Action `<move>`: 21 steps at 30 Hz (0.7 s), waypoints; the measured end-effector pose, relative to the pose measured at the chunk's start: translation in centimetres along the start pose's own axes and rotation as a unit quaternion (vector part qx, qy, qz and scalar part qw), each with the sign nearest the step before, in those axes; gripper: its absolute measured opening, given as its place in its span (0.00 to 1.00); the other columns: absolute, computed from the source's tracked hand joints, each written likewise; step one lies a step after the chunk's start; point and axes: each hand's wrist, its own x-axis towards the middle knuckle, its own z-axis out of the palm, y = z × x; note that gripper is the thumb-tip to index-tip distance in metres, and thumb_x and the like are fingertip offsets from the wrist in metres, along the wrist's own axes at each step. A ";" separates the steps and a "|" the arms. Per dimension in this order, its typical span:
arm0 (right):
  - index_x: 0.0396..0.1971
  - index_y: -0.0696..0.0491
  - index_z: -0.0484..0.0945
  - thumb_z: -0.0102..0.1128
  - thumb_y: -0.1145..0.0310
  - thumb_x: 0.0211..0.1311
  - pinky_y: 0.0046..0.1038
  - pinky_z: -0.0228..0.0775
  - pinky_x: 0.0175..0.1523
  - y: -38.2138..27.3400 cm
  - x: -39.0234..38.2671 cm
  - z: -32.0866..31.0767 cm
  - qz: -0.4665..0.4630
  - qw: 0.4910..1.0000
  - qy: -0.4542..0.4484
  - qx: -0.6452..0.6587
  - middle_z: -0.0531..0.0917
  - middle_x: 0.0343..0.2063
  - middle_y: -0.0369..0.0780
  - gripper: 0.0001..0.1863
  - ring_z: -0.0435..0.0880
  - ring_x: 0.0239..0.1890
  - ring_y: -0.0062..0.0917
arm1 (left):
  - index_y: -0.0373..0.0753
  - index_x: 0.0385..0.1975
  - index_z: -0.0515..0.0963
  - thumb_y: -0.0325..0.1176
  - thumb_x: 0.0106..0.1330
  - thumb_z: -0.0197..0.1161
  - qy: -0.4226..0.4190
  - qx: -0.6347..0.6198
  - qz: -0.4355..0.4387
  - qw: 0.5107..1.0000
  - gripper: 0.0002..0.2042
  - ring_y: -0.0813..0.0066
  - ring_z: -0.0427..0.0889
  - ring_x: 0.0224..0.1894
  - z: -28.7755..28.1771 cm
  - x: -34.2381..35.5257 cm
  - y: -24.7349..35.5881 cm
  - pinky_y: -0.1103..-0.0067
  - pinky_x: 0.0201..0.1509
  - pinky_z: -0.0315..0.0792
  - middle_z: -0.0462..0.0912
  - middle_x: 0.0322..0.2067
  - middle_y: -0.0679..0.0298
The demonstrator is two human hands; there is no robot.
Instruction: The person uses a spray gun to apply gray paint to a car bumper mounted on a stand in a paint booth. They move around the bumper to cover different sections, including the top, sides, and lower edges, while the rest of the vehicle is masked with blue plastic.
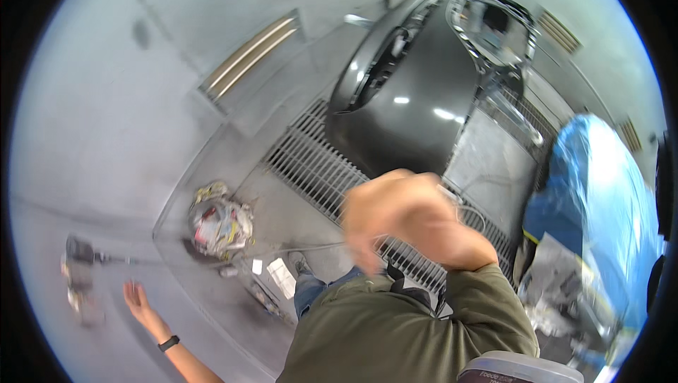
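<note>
Plainly, the right hand (pixel 404 219) is the nearer one to the large, glossy black, curved car body panel (pixel 418 97). Panel lies straight ahead of that hand, its long axis running away from the wearer and leaning right at the far end. Near end rounded; in this view it overlaps the far edge of the slatted grey metal floor grating (pixel 311 160). Knuckles sit just at the near end's lower outline; blur and viewing angle prevent saying whether skin and panel touch.

Right hand: motion-blurred, wrist bent, fingers seemingly curled downward. Cannot tell whether it is closed or has anything in it. Forearm in an olive-green fabric sleeve (pixel 487 302).

Left hand (pixel 145 311): well apart from the panel, far out to the left, black wristband (pixel 169 343) on a bare wrist. Fingers extended, apparently loose and unclosed; nothing clearly held. Nearest to it: the dark, blocky fitting with a short stem (pixel 82 249), ahead and to the left of the fingertips, set against the pale grey wall (pixel 92 122). Below the fitting, a pale blurred object (pixel 85 305), directly left of the hand; kind unclear. No contact visible with either.

Along the floor's right side: a bulky form under shiny blue plastic sheeting (pixel 607 171), right of the panel's near end.
</note>
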 end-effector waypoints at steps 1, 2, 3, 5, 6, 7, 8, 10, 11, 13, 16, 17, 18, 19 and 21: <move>0.52 0.63 0.79 0.58 0.44 0.67 0.27 0.75 0.41 2.0 -0.8 -0.5 0.098 0.995 0.020 -0.016 0.81 0.31 0.40 0.33 0.81 0.31 0.21 | 0.27 0.66 0.63 0.42 0.72 0.62 0.036 -0.040 -0.106 0.993 0.30 0.64 0.69 0.67 -1.2 4.8 -5.1 0.70 0.73 0.60 0.71 0.64 0.54; 0.56 0.61 0.76 0.59 0.51 0.70 0.25 0.74 0.41 4.9 -1.5 -0.3 0.160 0.986 0.037 0.015 0.80 0.33 0.37 0.28 0.80 0.33 0.18 | 0.27 0.66 0.64 0.41 0.72 0.62 0.028 0.024 -0.113 0.993 0.30 0.64 0.70 0.65 -2.5 9.3 -9.7 0.70 0.72 0.61 0.71 0.63 0.54; 0.57 0.60 0.75 0.59 0.59 0.71 0.24 0.74 0.41 7.3 -2.3 0.0 0.198 0.979 0.042 0.015 0.80 0.35 0.36 0.23 0.79 0.34 0.17 | 0.26 0.65 0.64 0.40 0.73 0.61 0.061 0.101 -0.187 0.975 0.29 0.63 0.71 0.64 -3.3 13.4 -13.8 0.70 0.70 0.63 0.72 0.63 0.53; 0.57 0.60 0.75 0.58 0.58 0.70 0.27 0.76 0.41 12.4 -3.7 0.8 0.296 0.949 0.065 -0.088 0.81 0.35 0.37 0.24 0.83 0.35 0.22 | 0.22 0.51 0.73 0.38 0.73 0.61 0.129 0.050 -0.208 0.968 0.21 0.62 0.78 0.49 -3.6 20.4 -20.8 0.69 0.56 0.71 0.79 0.53 0.45; 0.57 0.59 0.75 0.58 0.60 0.71 0.26 0.75 0.42 14.5 -3.9 1.6 0.339 0.928 0.071 -0.139 0.80 0.35 0.37 0.22 0.82 0.35 0.22 | 0.22 0.51 0.73 0.38 0.73 0.61 0.138 0.065 -0.213 0.965 0.21 0.62 0.78 0.49 -3.3 23.1 -23.3 0.69 0.56 0.71 0.79 0.53 0.45; 0.57 0.59 0.75 0.58 0.60 0.71 0.26 0.74 0.41 16.6 -3.7 2.6 0.332 0.930 0.112 -0.114 0.80 0.35 0.36 0.22 0.81 0.34 0.20 | 0.21 0.51 0.73 0.38 0.73 0.61 0.144 0.080 -0.216 0.962 0.21 0.62 0.78 0.49 -2.9 25.5 -25.0 0.69 0.56 0.71 0.79 0.53 0.45; 0.56 0.59 0.75 0.59 0.59 0.72 0.25 0.74 0.40 18.7 -3.5 3.6 0.344 0.922 0.148 -0.099 0.80 0.34 0.35 0.22 0.80 0.34 0.18 | 0.21 0.51 0.73 0.38 0.73 0.61 0.146 0.090 -0.217 0.961 0.21 0.62 0.78 0.49 -2.0 27.5 -26.9 0.68 0.56 0.71 0.79 0.53 0.45; 0.56 0.59 0.75 0.60 0.58 0.72 0.25 0.73 0.39 21.2 -2.7 4.7 0.369 0.905 0.173 -0.122 0.81 0.33 0.35 0.22 0.80 0.33 0.17 | 0.21 0.51 0.73 0.37 0.73 0.61 0.139 0.111 -0.218 0.960 0.21 0.61 0.78 0.49 -0.5 30.6 -29.1 0.68 0.56 0.72 0.79 0.53 0.45; 0.55 0.59 0.76 0.60 0.58 0.72 0.25 0.73 0.39 22.1 -2.2 5.1 0.384 0.895 0.161 -0.161 0.81 0.32 0.36 0.22 0.80 0.32 0.18 | 0.21 0.51 0.73 0.37 0.73 0.61 0.134 0.119 -0.220 0.959 0.21 0.61 0.78 0.49 0.0 31.7 -29.9 0.68 0.56 0.72 0.79 0.53 0.44; 0.55 0.59 0.76 0.59 0.58 0.71 0.27 0.74 0.38 23.5 -1.1 5.6 0.384 0.883 0.146 -0.228 0.82 0.30 0.37 0.22 0.81 0.30 0.21 | 0.21 0.51 0.73 0.37 0.73 0.61 0.129 0.134 -0.225 0.956 0.21 0.61 0.79 0.48 0.6 33.0 -31.1 0.68 0.55 0.72 0.79 0.52 0.44; 0.55 0.59 0.77 0.60 0.59 0.70 0.29 0.75 0.39 24.9 0.2 5.5 0.416 0.857 0.138 -0.272 0.83 0.30 0.39 0.22 0.82 0.31 0.23 | 0.20 0.51 0.72 0.37 0.74 0.61 0.123 0.148 -0.221 0.956 0.21 0.61 0.79 0.48 1.0 34.3 -32.1 0.68 0.55 0.72 0.80 0.52 0.44; 0.54 0.59 0.77 0.60 0.60 0.69 0.29 0.75 0.39 25.4 0.6 5.5 0.416 0.854 0.142 -0.279 0.83 0.30 0.39 0.21 0.83 0.31 0.24 | 0.20 0.51 0.72 0.37 0.74 0.61 0.120 0.152 -0.218 0.957 0.21 0.61 0.79 0.48 0.8 34.4 -32.3 0.68 0.55 0.72 0.80 0.52 0.44; 0.54 0.59 0.77 0.60 0.60 0.69 0.29 0.75 0.39 25.9 0.8 5.4 0.416 0.851 0.142 -0.287 0.83 0.30 0.39 0.21 0.83 0.31 0.24 | 0.20 0.52 0.72 0.37 0.74 0.61 0.120 0.156 -0.218 0.956 0.21 0.60 0.79 0.48 0.5 34.4 -32.3 0.68 0.55 0.72 0.80 0.52 0.43; 0.54 0.59 0.77 0.61 0.60 0.68 0.30 0.75 0.39 26.2 1.0 5.4 0.422 0.847 0.140 -0.293 0.83 0.30 0.39 0.21 0.83 0.31 0.25 | 0.20 0.52 0.72 0.37 0.74 0.61 0.120 0.161 -0.216 0.956 0.21 0.60 0.79 0.48 0.0 34.0 -32.0 0.68 0.55 0.72 0.80 0.52 0.43; 0.53 0.59 0.77 0.61 0.60 0.68 0.30 0.76 0.40 26.9 1.1 5.5 0.424 0.838 0.138 -0.315 0.83 0.30 0.39 0.21 0.84 0.32 0.27 | 0.20 0.52 0.72 0.37 0.74 0.61 0.116 0.169 -0.217 0.955 0.21 0.60 0.79 0.48 0.0 33.0 -32.2 0.67 0.55 0.72 0.80 0.51 0.43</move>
